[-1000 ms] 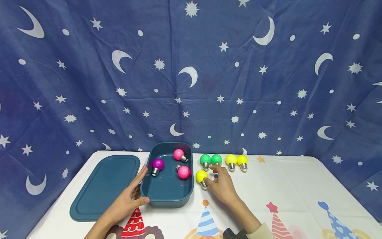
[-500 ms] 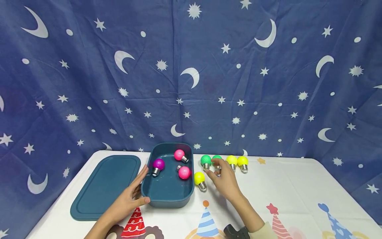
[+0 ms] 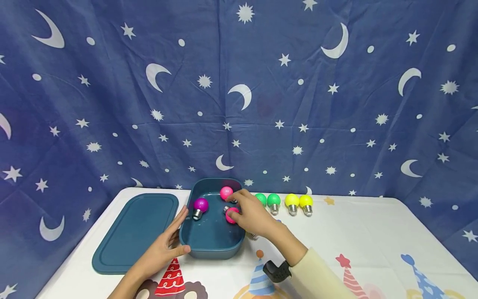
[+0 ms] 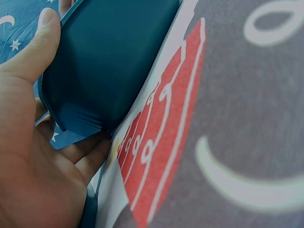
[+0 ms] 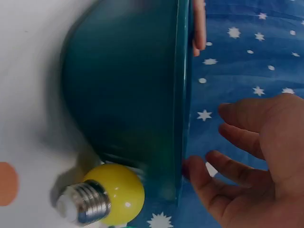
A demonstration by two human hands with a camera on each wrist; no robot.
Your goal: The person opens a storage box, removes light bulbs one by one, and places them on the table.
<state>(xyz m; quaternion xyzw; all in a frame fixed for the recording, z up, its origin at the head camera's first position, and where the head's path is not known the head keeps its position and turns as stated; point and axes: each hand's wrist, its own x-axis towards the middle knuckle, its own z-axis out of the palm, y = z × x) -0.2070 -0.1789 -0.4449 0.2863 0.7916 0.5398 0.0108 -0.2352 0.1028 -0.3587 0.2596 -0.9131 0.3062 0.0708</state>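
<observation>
A dark teal box (image 3: 212, 245) holds a purple light bulb (image 3: 201, 205) and two pink light bulbs, one at the back (image 3: 225, 192) and one nearer the front (image 3: 232, 215). My left hand (image 3: 162, 251) rests against the box's left side, thumb at the front corner and fingers along the wall. Over the box's right part is my right hand (image 3: 252, 212), its fingers apart with nothing between them in the right wrist view. Beside the box's right wall lies a yellow light bulb (image 5: 124, 195), mostly hidden by that hand in the head view.
Right of the box, two green bulbs (image 3: 274, 199) and two yellow bulbs (image 3: 306, 202) stand in a row. The teal lid (image 3: 136, 232) lies left of the box on the white printed tablecloth (image 3: 373, 241). A blue curtain (image 3: 261, 104) hangs behind.
My right hand has let go of the yellow bulb beside the box, moved back toward the green bulbs, then left over the box. My left hand keeps its place.
</observation>
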